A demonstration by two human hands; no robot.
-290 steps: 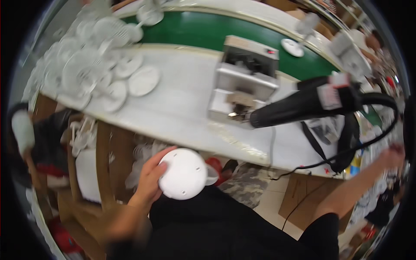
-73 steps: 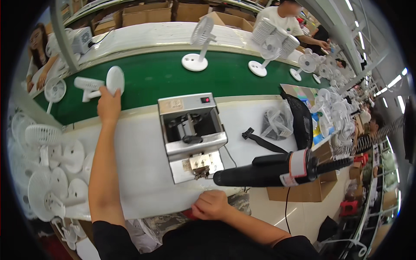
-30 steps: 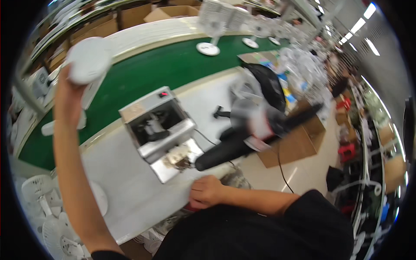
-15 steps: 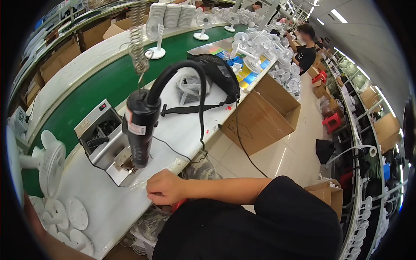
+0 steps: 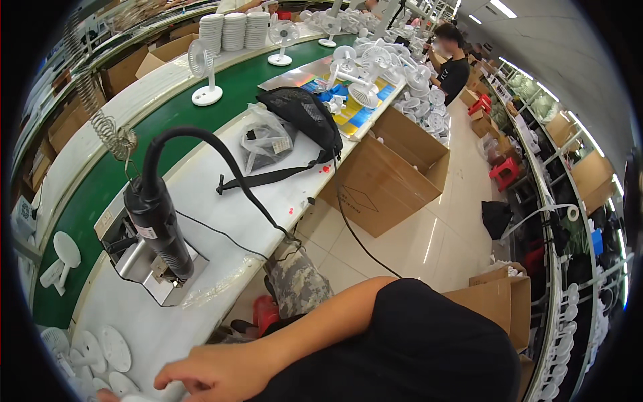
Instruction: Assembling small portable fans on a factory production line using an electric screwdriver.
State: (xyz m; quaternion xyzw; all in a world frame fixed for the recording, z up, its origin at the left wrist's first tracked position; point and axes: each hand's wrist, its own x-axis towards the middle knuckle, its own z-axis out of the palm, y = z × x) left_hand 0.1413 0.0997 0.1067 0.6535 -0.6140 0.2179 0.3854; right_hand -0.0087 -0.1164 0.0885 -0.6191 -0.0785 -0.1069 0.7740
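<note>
At the lower left, my right hand (image 5: 221, 372) reaches over the near end of the white table, its fingers bent round a white plastic fan part (image 5: 144, 396). The lower edge cuts off most of that part. Of my left hand (image 5: 107, 396) only a fingertip shows, beside the same white part; its other fingers are hidden. A black electric screwdriver (image 5: 161, 234) hangs upright from a coiled spring, above a silver screw-feeding machine (image 5: 151, 268). Several white round fan bases (image 5: 115, 348) lie at the table's near left.
A green conveyor belt (image 5: 157, 130) carries upright white fans (image 5: 206, 74) and a tilted one (image 5: 65, 261). A black mesh bag (image 5: 305, 117) and a clear plastic bag (image 5: 266, 137) lie on the table. A cardboard box (image 5: 382, 181) stands beside it. Someone in black (image 5: 452, 60) works farther off.
My right hand has moved from the table edge down and left, from a fist to gripping the white part. The view has turned, and the large fan at the left has gone from there.
</note>
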